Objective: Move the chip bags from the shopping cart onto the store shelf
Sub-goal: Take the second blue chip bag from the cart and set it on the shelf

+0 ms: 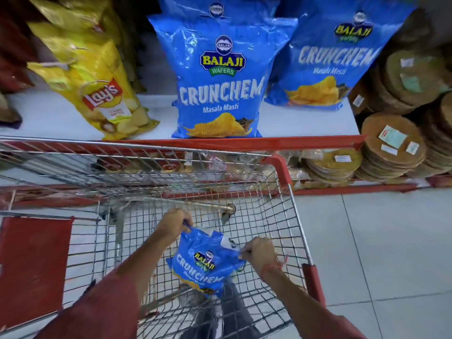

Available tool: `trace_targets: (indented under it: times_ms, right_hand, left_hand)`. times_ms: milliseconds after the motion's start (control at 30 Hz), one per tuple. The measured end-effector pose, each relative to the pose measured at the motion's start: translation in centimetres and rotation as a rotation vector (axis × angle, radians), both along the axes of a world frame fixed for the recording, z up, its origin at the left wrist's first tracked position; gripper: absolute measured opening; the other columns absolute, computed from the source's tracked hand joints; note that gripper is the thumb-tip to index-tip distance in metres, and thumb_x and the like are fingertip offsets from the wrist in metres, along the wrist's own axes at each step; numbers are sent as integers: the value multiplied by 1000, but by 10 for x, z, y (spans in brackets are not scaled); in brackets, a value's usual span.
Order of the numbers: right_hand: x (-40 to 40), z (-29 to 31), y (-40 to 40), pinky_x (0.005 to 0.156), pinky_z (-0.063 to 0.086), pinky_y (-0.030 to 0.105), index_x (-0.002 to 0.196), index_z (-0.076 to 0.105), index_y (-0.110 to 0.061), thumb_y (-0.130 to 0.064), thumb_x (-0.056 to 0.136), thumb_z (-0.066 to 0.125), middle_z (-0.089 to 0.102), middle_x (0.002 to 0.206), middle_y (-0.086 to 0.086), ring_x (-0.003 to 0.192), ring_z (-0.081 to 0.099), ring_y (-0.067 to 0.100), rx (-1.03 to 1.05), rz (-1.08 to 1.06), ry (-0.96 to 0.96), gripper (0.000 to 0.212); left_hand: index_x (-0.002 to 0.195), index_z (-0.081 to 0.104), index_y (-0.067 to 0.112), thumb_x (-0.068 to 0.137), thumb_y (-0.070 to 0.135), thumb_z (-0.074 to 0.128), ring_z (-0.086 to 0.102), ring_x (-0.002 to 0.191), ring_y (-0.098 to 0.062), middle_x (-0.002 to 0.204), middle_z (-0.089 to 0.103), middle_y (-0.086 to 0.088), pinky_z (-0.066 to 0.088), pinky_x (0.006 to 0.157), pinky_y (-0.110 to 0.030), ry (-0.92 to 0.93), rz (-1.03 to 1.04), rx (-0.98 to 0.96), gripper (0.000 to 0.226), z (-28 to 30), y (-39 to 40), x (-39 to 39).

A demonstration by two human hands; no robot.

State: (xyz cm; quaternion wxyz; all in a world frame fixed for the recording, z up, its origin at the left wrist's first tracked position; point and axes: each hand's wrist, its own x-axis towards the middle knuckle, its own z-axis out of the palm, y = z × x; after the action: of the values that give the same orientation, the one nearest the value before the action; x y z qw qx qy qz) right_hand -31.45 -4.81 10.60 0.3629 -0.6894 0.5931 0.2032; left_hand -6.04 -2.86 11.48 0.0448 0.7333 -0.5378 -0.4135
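We had both hands down inside the wire shopping cart (281, 216), each w/ a grip on the same blue Crunchem chip bag (203, 263). Left hand (171, 222) pinched the bag's upper-left corner, fingers pressed together on the seal; right hand (259, 252) pinched the right edge, fingers closed on the foil. Bag hung tilted betw. the two hands, inside the basket, label up, bottom end toward us; whether it touched the cart floor, we could not tell. Red sleeves showed on both forearms, a thin red thread at the right wrist. Cart had red corner trim, a red handle end at right, and a red panel at left. Cart front sat close against the store shelf (305, 126), white deck w/ red front lip. On the shelf: a large blue Crunchem bag at center (217, 79), upright, near the edge; a second blue bag at right (335, 57), set further back; another blue one behind the center bag, only its top visible. Yellow Lay's bags (97, 81) leaned at left. Stacks of round flat packs (393, 148) sat at far right, lower down. Light floor tiles showed beneath the cart.
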Motion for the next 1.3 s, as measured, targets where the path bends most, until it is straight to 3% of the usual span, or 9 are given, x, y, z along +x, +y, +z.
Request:
trace_targets:
  times_ms: [200,367,500,567,633,767,900,1133,1300]
  right_hand:
    - [8,23,-8,83,51,36,102,64,-14,-18,94,45,68,104,11,98,63,30,-182,151,-124,21]
    - [12,45,-14,64,55,32,98,58,-20,-23,94,50,73,90,6,76,69,27,-312,189,-307,10]
    - [8,68,-15,51,54,27,98,45,-34,-43,93,42,74,77,5,61,69,21,-462,130,-423,10]
    - [5,85,-20,47,51,29,100,51,-32,-56,91,34,74,72,4,55,67,21,-568,95,-491,31]
    - [2,106,-28,49,54,32,100,58,-29,-60,89,33,75,75,1,56,68,17,-644,50,-556,41]
    - [-2,166,-40,47,49,18,84,62,-24,-23,89,61,71,66,-8,49,60,2,-762,-31,-692,4]
    - [-15,221,-55,57,50,16,78,61,-30,-27,88,61,71,78,-9,62,64,3,-802,-138,-883,10]
    - [-60,288,-114,72,52,12,79,68,-12,-5,84,64,74,80,-11,74,67,-1,-878,-292,-1120,10]
    - [-103,328,-170,69,54,15,79,70,-14,-10,84,66,74,85,-7,75,68,4,-990,-280,-1168,8]
  left_hand:
    - [73,64,13,71,6,72,58,78,-20,79,60,-5,40,62,-18,18,165,-42,11,19,37,36]
    - [70,55,15,72,2,71,50,59,-5,74,59,2,39,49,-5,110,225,-69,21,47,54,45]
    - [66,56,22,68,10,76,60,64,-13,67,65,2,45,54,-14,209,364,-216,24,76,58,53]
    - [67,60,17,65,11,79,67,67,-22,68,70,-9,55,63,-33,274,437,-315,20,100,54,54]
    - [67,62,10,63,4,79,68,64,-24,70,69,-17,58,61,-39,338,533,-405,18,125,47,50]
    - [67,58,-5,69,-17,64,71,76,-7,64,69,-4,53,54,-12,526,641,-580,14,172,33,34]
    - [65,58,2,64,-7,73,57,49,7,44,63,15,45,52,-6,587,642,-698,18,212,14,18]
    - [75,58,-8,65,-12,71,55,47,6,43,62,13,44,51,-5,701,626,-926,17,274,-52,-34]
    - [62,60,13,65,-7,74,66,62,0,56,71,10,52,63,-9,738,660,-1017,25,301,-104,-86]
